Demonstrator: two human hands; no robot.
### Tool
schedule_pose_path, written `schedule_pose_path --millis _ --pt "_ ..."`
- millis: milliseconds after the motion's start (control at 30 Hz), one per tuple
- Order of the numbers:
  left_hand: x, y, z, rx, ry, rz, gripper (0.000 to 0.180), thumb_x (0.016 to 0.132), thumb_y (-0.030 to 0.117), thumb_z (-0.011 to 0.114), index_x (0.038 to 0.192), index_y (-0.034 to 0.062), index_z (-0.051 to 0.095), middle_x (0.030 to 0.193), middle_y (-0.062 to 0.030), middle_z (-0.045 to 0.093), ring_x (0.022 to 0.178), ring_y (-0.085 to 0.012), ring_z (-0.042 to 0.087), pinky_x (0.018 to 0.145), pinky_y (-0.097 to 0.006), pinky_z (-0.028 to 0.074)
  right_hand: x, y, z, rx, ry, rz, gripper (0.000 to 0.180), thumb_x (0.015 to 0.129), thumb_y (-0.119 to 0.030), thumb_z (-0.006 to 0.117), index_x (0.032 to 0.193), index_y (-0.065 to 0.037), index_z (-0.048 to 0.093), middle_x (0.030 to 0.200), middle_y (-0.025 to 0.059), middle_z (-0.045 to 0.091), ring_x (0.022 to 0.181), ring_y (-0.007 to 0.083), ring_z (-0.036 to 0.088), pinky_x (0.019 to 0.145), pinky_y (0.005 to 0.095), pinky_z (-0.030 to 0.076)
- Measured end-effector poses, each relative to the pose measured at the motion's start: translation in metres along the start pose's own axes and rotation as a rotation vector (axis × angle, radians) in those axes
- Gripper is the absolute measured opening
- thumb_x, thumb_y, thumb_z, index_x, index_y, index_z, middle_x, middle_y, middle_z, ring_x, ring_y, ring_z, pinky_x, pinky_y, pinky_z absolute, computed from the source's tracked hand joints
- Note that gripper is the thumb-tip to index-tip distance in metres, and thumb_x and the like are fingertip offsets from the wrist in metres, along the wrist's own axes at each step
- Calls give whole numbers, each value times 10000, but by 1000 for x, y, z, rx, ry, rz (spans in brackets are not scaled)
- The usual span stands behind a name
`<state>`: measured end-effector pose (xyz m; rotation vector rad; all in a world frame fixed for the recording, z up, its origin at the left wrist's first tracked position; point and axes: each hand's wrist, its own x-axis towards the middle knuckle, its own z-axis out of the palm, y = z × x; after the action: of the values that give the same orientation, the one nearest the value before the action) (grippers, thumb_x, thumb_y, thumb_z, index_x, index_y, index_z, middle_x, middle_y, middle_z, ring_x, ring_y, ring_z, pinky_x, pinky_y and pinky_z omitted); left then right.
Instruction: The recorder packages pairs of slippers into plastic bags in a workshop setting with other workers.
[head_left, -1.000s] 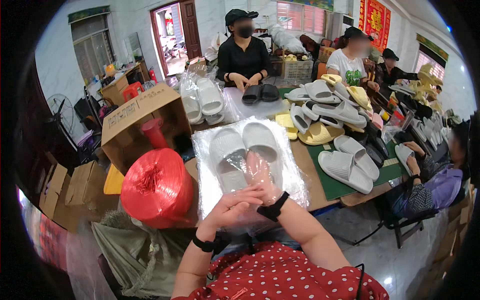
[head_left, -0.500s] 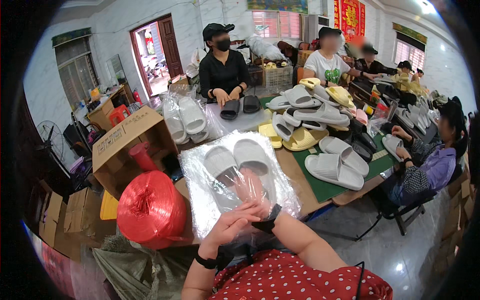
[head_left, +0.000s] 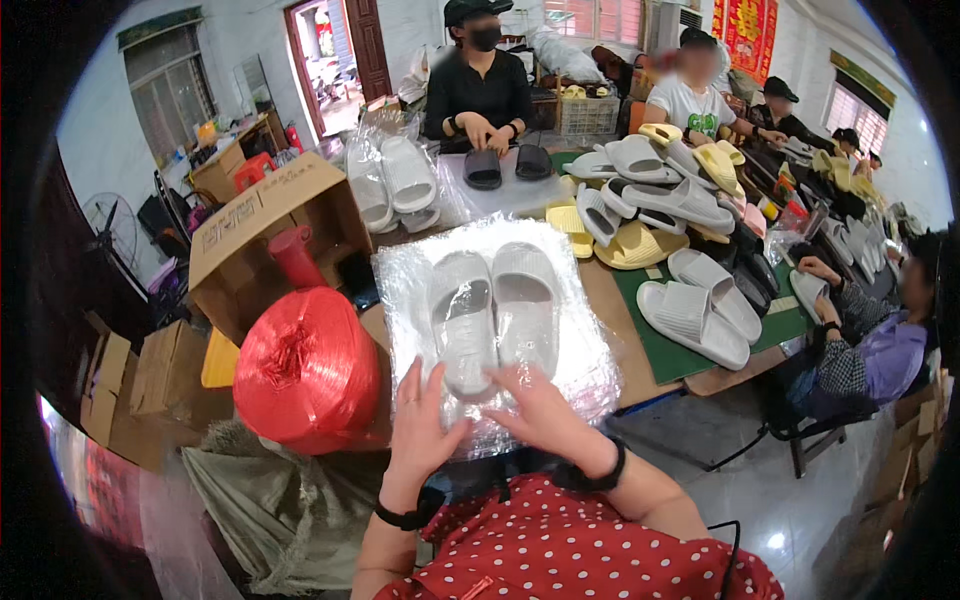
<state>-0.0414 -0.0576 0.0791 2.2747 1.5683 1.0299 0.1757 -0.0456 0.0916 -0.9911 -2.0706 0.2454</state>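
A pair of light grey slide slippers (head_left: 527,315) lies side by side, toes away from me, in a clear plastic bag (head_left: 583,345) on top of a shiny stack of bags. My left hand (head_left: 422,425) is open at the near left of the bag, its fingers apart beside the left slipper's heel. My right hand (head_left: 545,412) is also open, fingertips at the heel ends of the slippers and touching or just over the plastic. Neither hand holds anything.
Left stand a big red twine roll (head_left: 305,370) and an open cardboard box (head_left: 270,225). Bagged grey slippers (head_left: 408,175) lie beyond. On the right are a green mat (head_left: 660,350) with grey slippers and a heap of grey and yellow slippers (head_left: 665,190). Co-workers sit around the table.
My right hand has come out from under the clear plastic, and my left hand has left my right wrist. Both are now apart at the bag's near side. The slippers lie straighter.
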Motion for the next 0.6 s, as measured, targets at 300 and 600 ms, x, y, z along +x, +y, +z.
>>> schedule_pose_path --millis 300,600 --pt "-18 -5 -6 -294 -10 -334 657 857 117 658 1473 89 430 701 -74 556 572 -190 536 581 -331 460 -29 36 -90 19 372 448 211 900 -165 710 1061 -30 688 704 67 645 621 154 587 608 289 461" --pt "-16 -14 0 -520 -14 -363 654 910 8 565 1524 85 352 734 -28 580 622 -76 533 572 -256 454 -49 78 -69 243 95 678 494 886 -156 683 1344 -46 536 673 45 635 585 145 587 579 304 458"
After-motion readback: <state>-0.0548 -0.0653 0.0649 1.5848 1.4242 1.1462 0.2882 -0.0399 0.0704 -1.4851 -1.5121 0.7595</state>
